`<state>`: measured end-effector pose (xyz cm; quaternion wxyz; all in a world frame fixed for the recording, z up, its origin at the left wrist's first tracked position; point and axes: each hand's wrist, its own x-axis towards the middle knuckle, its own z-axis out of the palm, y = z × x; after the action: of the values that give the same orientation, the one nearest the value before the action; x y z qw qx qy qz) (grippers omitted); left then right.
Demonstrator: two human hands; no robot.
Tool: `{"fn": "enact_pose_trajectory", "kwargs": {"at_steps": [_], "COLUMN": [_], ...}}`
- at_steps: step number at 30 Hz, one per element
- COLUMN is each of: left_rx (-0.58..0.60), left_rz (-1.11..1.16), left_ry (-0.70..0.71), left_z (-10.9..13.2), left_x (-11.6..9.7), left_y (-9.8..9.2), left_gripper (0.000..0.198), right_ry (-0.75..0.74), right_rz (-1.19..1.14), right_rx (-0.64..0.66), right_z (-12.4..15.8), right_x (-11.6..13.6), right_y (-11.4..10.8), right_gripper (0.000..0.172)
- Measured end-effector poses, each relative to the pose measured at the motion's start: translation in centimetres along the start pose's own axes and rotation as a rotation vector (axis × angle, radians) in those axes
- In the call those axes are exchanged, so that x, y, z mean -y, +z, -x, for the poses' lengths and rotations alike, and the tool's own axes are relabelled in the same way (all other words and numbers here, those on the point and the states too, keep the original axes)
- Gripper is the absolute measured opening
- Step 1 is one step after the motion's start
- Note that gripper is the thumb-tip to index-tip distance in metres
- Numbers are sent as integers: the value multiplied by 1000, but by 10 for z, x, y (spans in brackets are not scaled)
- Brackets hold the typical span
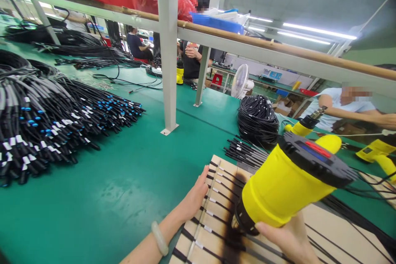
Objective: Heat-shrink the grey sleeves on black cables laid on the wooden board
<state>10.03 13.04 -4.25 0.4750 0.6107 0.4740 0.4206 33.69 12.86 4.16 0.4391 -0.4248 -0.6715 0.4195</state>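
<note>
A yellow heat gun (pixel 275 185) with a black rear cap is in the grip of my right hand (pixel 287 235). Its dark nozzle points down at a row of thin black cables (pixel 213 214) laid across a light wooden board (pixel 324 222). A dark scorched band (pixel 236 198) runs over the board below the nozzle. My left hand (pixel 195 198), fingers stretched out, rests along the board's left edge beside the black cable ends. White labels sit on several cables near a thin rod (pixel 202 214) lying across them. The nozzle tip is partly hidden.
A large heap of black cables (pixel 55 115) with white labels and blue parts covers the green table (pixel 133 198) at left. A coiled cable bundle (pixel 258 119) stands beyond the board. A metal post (pixel 168 57) supports an overhead shelf. Another person (pixel 337 105) works at right near more heat guns.
</note>
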Motion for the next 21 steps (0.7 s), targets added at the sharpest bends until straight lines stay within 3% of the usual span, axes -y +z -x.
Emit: {"fn": "enact_pose_trajectory", "kwargs": {"at_steps": [4,8,13,18,21], "left_rx": [-13,-26,-13,-13,-19], "left_rz": [-5,14,13,-2,5], "left_ry": [18,5,10,-4,4], "left_z": [0,0,1,0,0], "left_x": [2,3,1,1,0], "left_y": [0,1,1,1,2], "left_gripper": [76,73,76,78,79], "right_ry": [-18,-11,33,-29,20], "right_rz": [31,20,45,41,36], "right_rx": [11,-32,-84,-7,15], "right_z": [3,-1,10,3,1], "right_x": [-3,6,5,3,1], "right_y": [0,3,4,4,2], "right_gripper": [48,34,37,42,31]}}
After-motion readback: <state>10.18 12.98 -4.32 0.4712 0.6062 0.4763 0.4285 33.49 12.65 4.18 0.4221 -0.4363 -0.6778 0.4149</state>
